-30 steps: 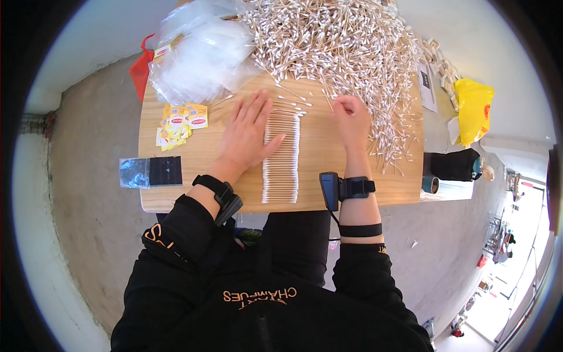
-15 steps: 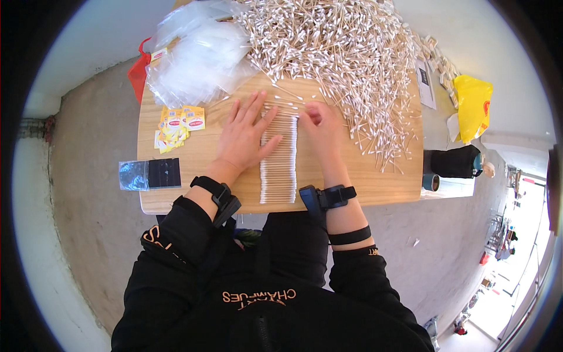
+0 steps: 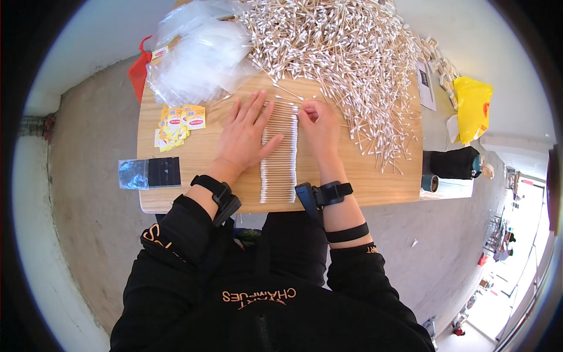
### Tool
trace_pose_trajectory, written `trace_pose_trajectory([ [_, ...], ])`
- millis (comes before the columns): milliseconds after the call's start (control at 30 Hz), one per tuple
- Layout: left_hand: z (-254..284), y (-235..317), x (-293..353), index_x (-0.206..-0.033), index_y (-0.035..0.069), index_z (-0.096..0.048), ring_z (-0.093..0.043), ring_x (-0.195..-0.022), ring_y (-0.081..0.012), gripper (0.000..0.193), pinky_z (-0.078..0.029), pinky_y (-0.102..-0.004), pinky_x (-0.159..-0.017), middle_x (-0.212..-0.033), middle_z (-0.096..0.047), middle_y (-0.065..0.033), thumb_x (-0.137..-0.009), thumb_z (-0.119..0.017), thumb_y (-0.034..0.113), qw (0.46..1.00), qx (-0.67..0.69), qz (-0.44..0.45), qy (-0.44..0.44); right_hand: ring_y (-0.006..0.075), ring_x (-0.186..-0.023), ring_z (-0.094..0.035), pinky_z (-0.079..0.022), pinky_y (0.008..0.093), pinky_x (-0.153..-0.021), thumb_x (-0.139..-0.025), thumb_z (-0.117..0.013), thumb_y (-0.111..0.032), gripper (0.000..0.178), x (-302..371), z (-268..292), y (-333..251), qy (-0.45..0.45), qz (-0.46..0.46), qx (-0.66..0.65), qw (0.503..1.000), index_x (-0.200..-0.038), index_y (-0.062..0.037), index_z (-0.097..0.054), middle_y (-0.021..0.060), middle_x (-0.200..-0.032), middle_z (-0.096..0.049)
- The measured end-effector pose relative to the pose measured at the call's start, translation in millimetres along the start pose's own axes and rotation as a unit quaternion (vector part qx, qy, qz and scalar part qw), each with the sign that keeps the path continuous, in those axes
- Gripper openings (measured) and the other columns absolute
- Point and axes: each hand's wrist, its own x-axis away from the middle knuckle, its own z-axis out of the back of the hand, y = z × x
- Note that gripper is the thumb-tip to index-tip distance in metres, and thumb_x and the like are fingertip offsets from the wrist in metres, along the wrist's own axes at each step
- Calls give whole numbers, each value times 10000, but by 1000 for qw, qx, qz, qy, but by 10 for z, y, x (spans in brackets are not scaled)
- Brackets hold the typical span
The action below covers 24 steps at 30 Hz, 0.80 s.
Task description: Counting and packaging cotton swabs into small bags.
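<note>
A neat column of cotton swabs (image 3: 279, 167) lies on the wooden table, each swab crosswise and packed against its neighbours. My left hand (image 3: 243, 132) rests flat along the column's left side, fingers spread, with the thumb and index finger reaching over the swabs. At the column's far right end, my right hand (image 3: 319, 123) is curled in a pinch, its fingertips touching or almost touching the swab tips. Whatever may be between those fingertips is hidden. One loose swab (image 3: 288, 92) lies slanted just beyond the column.
A big heap of cotton swabs (image 3: 334, 53) covers the far right of the table (image 3: 223, 196). Clear plastic bags (image 3: 196, 56) lie far left, with yellow-and-white packets (image 3: 175, 126) and a black-and-clear pouch (image 3: 149, 173) nearer. A yellow bag (image 3: 472, 108) stands beyond the right side.
The few scattered swabs at the column's far end now lie closer together, lined up with the rest. My right hand has shifted very slightly; my left hand stays in place.
</note>
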Motion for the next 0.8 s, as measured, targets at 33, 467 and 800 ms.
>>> trace_pose_trajectory([
  [33,-2,-6,4,-1321,38,-383,-269,-1316,-271,638,-164,-431,-1089,-1421,-289,-149,-829,-522,418,1000,-7,-1,0,170,-676,-597,-471,301,-620,-799,-624,-149,115,6,-14,0,0,0,0,1000,-882,-69,-613,50,-766,-607],
  [467,-71,12,-9,-1333,-32,-318,-210,-1344,-274,717,-100,-464,-1095,-1422,-276,-163,-834,-501,450,998,-38,42,11,279,-907,-490,-419,357,-781,-736,-645,-100,199,-166,-175,-1,82,80,60,992,-933,-88,-621,135,-947,-470],
  [800,-63,8,-8,-1345,-30,-292,-200,-1347,-260,769,-91,-448,-1105,-1415,-286,-170,-819,-501,491,998,-38,57,16,251,-1006,-480,-391,349,-886,-858,-531,-175,232,-193,-162,9,37,36,-155,987,-1048,-51,-579,128,-1055,-475],
])
